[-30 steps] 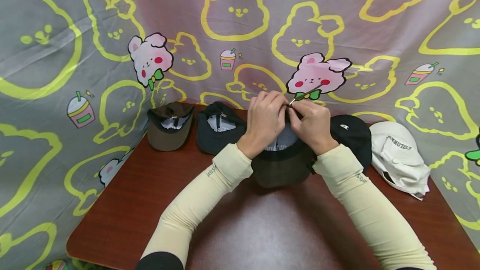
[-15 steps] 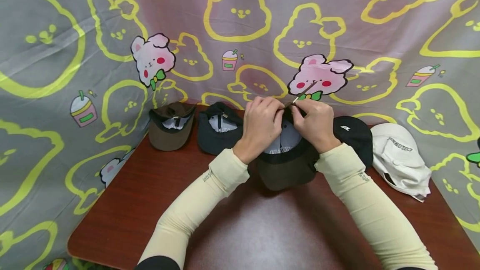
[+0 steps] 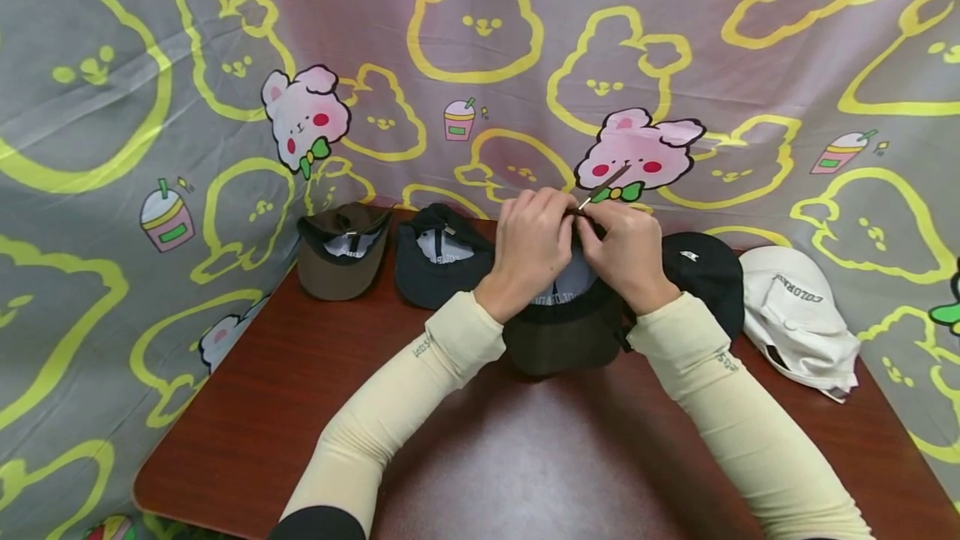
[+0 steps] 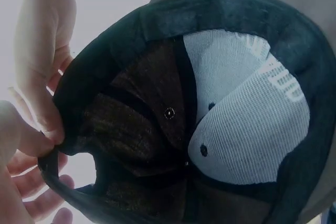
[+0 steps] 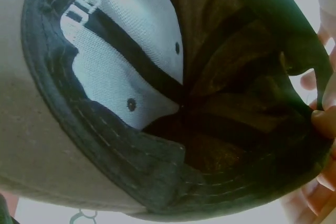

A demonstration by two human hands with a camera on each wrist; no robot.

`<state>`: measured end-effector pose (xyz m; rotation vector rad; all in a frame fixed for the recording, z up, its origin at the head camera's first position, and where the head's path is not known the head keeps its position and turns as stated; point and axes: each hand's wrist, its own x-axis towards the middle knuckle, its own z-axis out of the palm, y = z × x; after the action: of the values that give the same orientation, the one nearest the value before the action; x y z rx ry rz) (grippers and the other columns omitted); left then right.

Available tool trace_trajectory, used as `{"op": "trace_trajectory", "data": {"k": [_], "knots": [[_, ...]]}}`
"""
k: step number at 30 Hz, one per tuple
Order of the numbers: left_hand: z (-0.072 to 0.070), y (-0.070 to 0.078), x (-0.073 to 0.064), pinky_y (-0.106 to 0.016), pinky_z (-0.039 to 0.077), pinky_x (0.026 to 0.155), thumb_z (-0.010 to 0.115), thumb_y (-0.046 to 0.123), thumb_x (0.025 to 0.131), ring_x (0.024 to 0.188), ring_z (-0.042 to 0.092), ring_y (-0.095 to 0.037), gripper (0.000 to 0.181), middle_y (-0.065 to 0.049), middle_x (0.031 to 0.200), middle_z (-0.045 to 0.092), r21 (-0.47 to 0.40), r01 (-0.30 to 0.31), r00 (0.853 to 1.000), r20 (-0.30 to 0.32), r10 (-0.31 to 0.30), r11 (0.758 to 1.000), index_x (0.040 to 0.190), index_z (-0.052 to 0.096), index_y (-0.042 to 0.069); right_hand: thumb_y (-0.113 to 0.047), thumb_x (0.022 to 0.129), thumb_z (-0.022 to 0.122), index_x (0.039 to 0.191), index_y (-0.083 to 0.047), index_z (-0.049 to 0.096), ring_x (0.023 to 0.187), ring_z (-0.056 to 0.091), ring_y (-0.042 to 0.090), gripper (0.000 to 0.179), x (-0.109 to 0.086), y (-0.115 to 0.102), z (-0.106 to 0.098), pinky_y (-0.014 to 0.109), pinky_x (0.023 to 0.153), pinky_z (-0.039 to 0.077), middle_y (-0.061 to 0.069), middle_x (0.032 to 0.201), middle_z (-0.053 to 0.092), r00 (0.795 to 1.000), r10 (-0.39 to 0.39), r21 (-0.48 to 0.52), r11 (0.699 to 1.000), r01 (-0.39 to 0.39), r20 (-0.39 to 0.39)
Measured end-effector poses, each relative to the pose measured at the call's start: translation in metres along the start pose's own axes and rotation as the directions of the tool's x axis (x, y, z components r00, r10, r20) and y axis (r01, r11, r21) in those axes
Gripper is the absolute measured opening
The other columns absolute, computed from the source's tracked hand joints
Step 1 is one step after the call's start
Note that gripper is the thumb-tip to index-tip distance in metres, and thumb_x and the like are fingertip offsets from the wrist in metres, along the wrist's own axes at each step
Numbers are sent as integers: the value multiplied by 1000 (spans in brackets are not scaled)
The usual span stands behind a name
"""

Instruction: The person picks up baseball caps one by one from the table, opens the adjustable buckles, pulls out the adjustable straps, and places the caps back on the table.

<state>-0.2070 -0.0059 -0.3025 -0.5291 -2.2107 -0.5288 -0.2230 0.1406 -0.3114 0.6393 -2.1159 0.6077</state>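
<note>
Head: L hand (image 3: 534,244) & R hand (image 3: 626,252) pinch back strap (image 3: 611,182) of dk cap (image 3: 562,344), nr far edge of desk (image 3: 300,407), brim twd near edge. Brown cap (image 3: 337,277), navy cap (image 3: 427,286) nr far-L corner; black cap (image 3: 708,282), white cap (image 3: 798,315) nr far-R. L wrist: hands meet at strap. R wrist: pale lining (image 5: 110,87) faces cam.

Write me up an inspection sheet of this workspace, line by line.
Surface: reddish-brown table, with a bright glare in front.
Job's things: held cap, dark brown, hollow side toward the person; strap end sticking up at its back.
Clutter: brown cap and dark cap left; black cap and white cap right.
Hands: left hand and right hand pinch the strap.
Cables: nothing seen.
Surroundings: cartoon-printed cloth behind.
</note>
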Motion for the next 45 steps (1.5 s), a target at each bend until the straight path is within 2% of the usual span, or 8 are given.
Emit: {"op": "trace_trajectory", "data": {"k": [10,19,30,39,45], "knots": [[2,-4,-1,-35,47,87,57,17,98,92,65,-17,17,1,99,73,-14,-1,1000,-1,1,1000,99,73,14,-13,89,70,88,-4,75,69,69,30,11,-1,-2,0,46,63,55,16,84,75,1000,1,-4,1000,-1,20],[3,-5,-4,-38,47,90,57,16,97,97,66,-18,17,0,102,74,-28,17,999,42,-16,999,103,73,13,-13,87,71,88,-5,76,70,70,29,9,-3,-3,0,45,63,55,15,86,76,1000,11,-2,1000,-11,29],[5,-6,-6,-35,46,85,60,17,97,91,63,-18,14,1,92,73,-12,-12,1000,-7,12,1000,92,72,14,-13,87,69,79,-4,74,60,66,28,13,-4,0,2,44,56,52,14,74,72,999,-34,-10,999,34,-7],[6,-7,-9,-34,46,82,60,18,97,90,62,-18,15,1,92,73,1,-27,1000,-7,27,1000,90,73,14,-13,88,67,81,-2,76,67,69,33,16,-2,7,3,48,65,56,17,80,75,999,45,16,999,-45,-21],[3,-9,-8,-34,45,80,60,19,97,89,62,-18,14,1,94,74,-21,-19,999,-27,19,1000,92,73,14,-14,88,68,84,-1,77,69,69,35,16,3,3,1,48,65,55,17,81,75,999,43,-3,999,-43,-20]]}}
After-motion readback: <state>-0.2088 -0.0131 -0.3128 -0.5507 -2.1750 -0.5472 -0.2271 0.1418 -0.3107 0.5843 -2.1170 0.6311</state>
